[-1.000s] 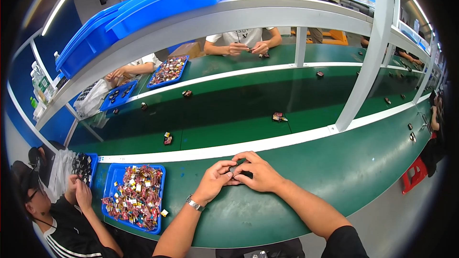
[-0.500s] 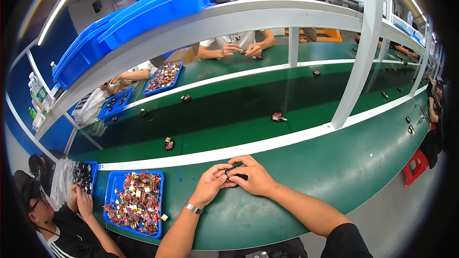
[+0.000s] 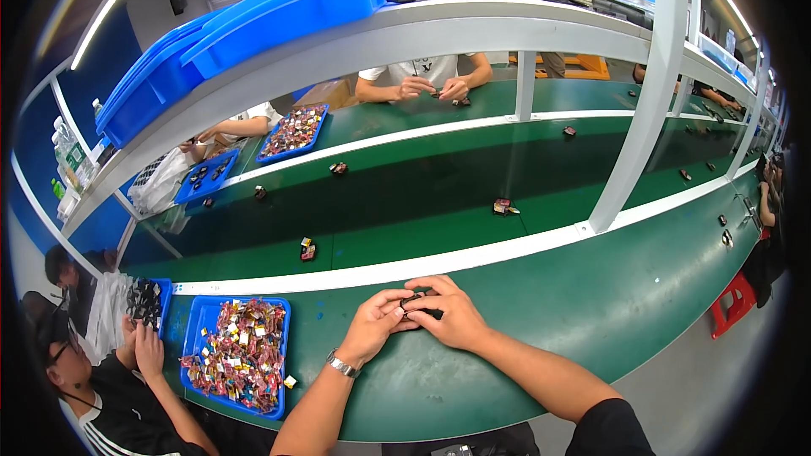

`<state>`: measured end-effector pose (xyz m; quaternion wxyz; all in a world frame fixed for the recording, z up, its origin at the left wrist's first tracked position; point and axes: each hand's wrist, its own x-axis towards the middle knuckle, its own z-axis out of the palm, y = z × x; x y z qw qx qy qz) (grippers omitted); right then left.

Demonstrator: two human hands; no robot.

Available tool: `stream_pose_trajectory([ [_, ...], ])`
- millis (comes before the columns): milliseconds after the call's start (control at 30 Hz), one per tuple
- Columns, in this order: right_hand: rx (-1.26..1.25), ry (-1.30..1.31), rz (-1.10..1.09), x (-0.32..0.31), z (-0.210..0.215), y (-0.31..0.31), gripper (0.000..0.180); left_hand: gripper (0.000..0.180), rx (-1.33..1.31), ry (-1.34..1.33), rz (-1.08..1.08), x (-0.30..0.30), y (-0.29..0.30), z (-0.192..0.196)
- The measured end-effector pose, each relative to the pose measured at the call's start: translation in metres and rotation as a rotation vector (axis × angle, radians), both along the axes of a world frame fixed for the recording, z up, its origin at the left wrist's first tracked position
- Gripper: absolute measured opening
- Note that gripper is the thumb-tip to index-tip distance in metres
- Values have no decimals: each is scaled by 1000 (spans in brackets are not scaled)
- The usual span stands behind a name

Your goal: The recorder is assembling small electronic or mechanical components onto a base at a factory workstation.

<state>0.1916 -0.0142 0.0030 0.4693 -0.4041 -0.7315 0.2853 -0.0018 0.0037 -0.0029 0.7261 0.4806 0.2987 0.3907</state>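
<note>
Over the near green worktop (image 3: 507, 329), both my hands meet around a small black part (image 3: 432, 313). My left hand (image 3: 379, 323), with a metal-banded watch on its wrist, pinches the part from the left. From the right, my right hand (image 3: 454, 314) curls its fingers over the top of it. Most of the part is hidden by my fingers, so its exact kind does not show. Left of my forearm is a blue tray (image 3: 196, 321) heaped with small reddish, wrapped pieces (image 3: 245, 346) with white and yellow bits.
Beyond a white rail (image 3: 355, 278), small parts (image 3: 503, 207) lie spaced along a green conveyor belt (image 3: 405, 245). A white post (image 3: 638, 118) and overhead shelf with blue trays (image 3: 279, 25) frame it. A co-worker (image 3: 110, 388) sits at left; others work across the belt.
Parts on the belt have shifted slightly to the right, and the whole view has turned a little. My hands stay in place on the black part, with only slight finger movement.
</note>
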Motion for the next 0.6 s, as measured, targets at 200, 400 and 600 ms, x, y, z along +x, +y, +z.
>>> stream_pose_trajectory([
  [200,160,-62,-9,-7,10,-5,16,28,7,-35,25,-4,1,-3],
  [400,224,-71,-82,-5,11,-8,16,28,3,-85,-7,-5,1,-9],
  [600,109,-36,-44,-2,6,-6,15,30,-27,-116,-32,-3,2,-6],
])
